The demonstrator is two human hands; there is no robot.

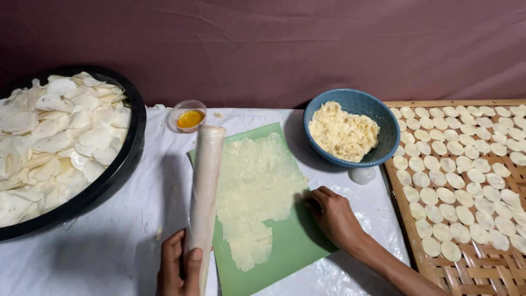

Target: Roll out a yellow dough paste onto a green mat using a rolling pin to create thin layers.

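Observation:
My left hand (178, 268) grips the near end of a long pale rolling pin (205, 192) that lies along the left edge of a green mat (296, 241). A thin, uneven sheet of pale dough (255, 192) is spread over the mat. My right hand (331, 214) presses flat on the mat's right side, fingertips beside the dough's edge, holding nothing.
A big black basin (118, 170) full of white chips sits at left. A small clear cup of yellow oil (189, 118) stands behind the pin. A blue bowl of crumbly dough (350, 129) is at back right. A woven bamboo tray (482, 268) with several dough discs fills the right side.

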